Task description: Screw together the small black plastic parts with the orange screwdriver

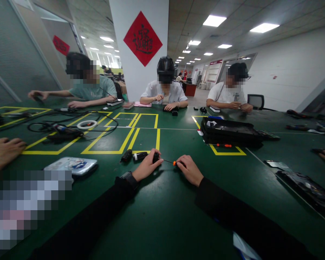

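Observation:
My left hand point(148, 167), in a black sleeve with a dark band at the wrist, is closed around a small black part point(156, 157). In my right hand point(190, 169) is a screwdriver point(174, 163) with an orange collar; my fingers cover most of its handle. Its thin shaft points left and its tip reaches the black part, though whether it sits in a screw is too small to tell. Just left of my left hand lie a black-and-white cylindrical piece point(139, 156) and a dark rounded piece point(126, 156) on the green table point(162, 209).
An open black case point(227, 130) stands ahead to the right, with orange-handled tools point(224, 145) before it. Cables point(56, 126) and a white ring point(87, 124) lie left, beyond a pale tin box point(72, 165). An opened dark device point(308, 187) lies right. Several people sit around.

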Tool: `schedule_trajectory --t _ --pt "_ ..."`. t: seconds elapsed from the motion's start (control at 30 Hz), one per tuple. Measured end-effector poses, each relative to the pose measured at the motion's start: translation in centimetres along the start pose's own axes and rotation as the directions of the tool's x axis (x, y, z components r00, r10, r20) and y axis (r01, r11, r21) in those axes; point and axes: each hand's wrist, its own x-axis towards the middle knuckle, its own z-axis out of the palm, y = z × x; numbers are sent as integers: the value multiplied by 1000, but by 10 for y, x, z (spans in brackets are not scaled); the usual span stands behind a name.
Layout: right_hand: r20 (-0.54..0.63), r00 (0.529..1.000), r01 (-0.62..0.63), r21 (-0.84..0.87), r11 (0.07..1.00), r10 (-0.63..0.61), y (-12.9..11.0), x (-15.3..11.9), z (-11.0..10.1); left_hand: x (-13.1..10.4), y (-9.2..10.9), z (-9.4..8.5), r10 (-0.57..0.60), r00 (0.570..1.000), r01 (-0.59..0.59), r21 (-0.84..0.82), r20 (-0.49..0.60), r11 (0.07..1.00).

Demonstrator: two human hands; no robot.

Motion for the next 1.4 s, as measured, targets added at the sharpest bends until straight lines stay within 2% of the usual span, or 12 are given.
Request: schedule_trajectory --t 0.47,0.63,0.87,1.17,1.3,1.4 --pt "-36 999 5 84 996 -1 -3 -3 -2 0 0 0 16 1000 -16 -9 16 1000" --pt "-14 1000 -19 57 998 19 0 -1 -1 0 -1 0 18 1000 -18 -6 -1 1000" --pt "-30 999 14 46 999 -12 2 -2 0 1 -2 0 8 1000 -8 -11 0 1000" --pt "1 1000 -7 34 999 7 -3 -1 -1 0 -2 0 20 1000 -20 -6 4 1000" --pt "29 999 24 39 999 -25 -4 -1 -4 0 -3 0 21 1000 -21 -6 5 1000" --pt "1 999 42 57 998 -42 -3 -2 -3 1 -3 1 9 1000 -9 -4 2 1000"
